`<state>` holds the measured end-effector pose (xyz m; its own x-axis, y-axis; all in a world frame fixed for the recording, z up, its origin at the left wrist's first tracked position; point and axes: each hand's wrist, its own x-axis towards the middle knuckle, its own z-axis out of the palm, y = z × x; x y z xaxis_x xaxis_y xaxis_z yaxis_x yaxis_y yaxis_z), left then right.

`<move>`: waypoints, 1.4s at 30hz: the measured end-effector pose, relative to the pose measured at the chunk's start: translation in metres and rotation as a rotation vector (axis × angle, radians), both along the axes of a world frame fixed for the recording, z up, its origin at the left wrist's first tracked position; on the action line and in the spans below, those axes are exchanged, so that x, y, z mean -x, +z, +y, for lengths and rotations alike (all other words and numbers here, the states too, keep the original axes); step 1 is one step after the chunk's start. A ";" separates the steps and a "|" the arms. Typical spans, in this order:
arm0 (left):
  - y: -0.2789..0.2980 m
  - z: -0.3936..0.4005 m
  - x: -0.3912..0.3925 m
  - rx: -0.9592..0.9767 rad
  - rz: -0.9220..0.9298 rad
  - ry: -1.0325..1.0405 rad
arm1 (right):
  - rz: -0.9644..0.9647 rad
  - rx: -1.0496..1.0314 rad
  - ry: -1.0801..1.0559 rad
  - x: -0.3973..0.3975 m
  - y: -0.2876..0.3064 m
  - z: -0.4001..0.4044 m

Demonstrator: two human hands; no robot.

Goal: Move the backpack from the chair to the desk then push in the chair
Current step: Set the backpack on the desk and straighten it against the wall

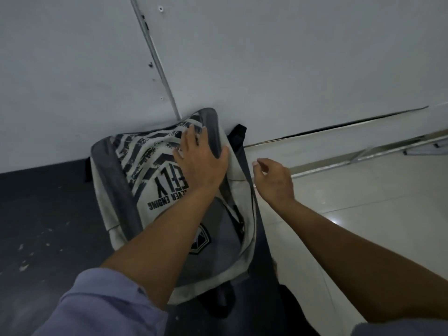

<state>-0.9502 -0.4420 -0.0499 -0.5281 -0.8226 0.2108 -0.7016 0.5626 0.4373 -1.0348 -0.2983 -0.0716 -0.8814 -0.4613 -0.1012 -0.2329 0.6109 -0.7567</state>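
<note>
The grey and white backpack (pixel 135 170), printed with black stripes and lettering, lies flat on the dark desk (pixel 41 214), its top end against the white wall. My left hand (pixel 201 163) rests palm down on its upper part, fingers spread and thumb over the grey side band. My right hand (pixel 274 180) hovers just right of the bag beside a dark strap (pixel 249 187), fingers loosely curled and apart, holding nothing. The strap runs down along the desk's right edge. The chair is out of view.
The white wall (pixel 266 69) rises directly behind the desk, with a metal strip (pixel 157 61) running down it. Pale glossy floor tiles (pixel 363 202) lie to the right, below the desk edge. Metal frame legs (pixel 412 149) stand at the far right.
</note>
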 end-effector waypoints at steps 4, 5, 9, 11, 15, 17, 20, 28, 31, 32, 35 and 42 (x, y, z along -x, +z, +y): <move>-0.010 -0.006 0.027 0.016 -0.030 0.138 | -0.081 -0.063 0.081 0.045 -0.024 -0.036; -0.012 -0.007 0.034 0.008 -0.039 0.169 | -0.107 -0.081 0.099 0.054 -0.029 -0.046; -0.018 -0.010 0.058 -0.074 -0.066 0.273 | -0.295 -0.048 0.095 0.083 -0.039 -0.084; -0.019 -0.013 0.062 -0.109 -0.105 0.297 | -0.447 -0.034 0.052 0.093 -0.041 -0.101; -0.017 -0.017 0.060 -0.132 -0.099 0.334 | -0.494 -0.053 0.032 0.099 -0.051 -0.113; -0.017 -0.019 0.056 -0.105 -0.080 0.350 | -0.501 -0.061 0.023 0.100 -0.056 -0.114; -0.015 -0.021 0.047 -0.068 0.024 0.328 | -0.551 -0.056 0.003 0.101 -0.054 -0.115; 0.008 -0.015 0.020 -0.075 0.339 0.205 | -0.477 -0.061 0.071 0.102 -0.045 -0.140; 0.018 -0.013 0.010 -0.101 0.392 0.167 | -0.460 -0.113 0.171 0.101 -0.037 -0.154; 0.020 -0.011 0.009 -0.107 0.399 0.148 | -0.476 -0.147 0.189 0.099 -0.037 -0.158; 0.020 -0.007 0.010 -0.147 0.405 0.076 | -0.675 -0.113 0.177 0.091 -0.039 -0.164; 0.001 -0.012 0.022 -0.300 0.148 0.025 | -0.942 0.114 0.125 0.085 -0.038 -0.151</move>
<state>-0.9721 -0.4539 -0.0485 -0.4889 -0.8718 0.0305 -0.6302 0.3772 0.6787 -1.1196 -0.4496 -0.1101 -0.4048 -0.5972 -0.6925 0.4432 0.5343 -0.7198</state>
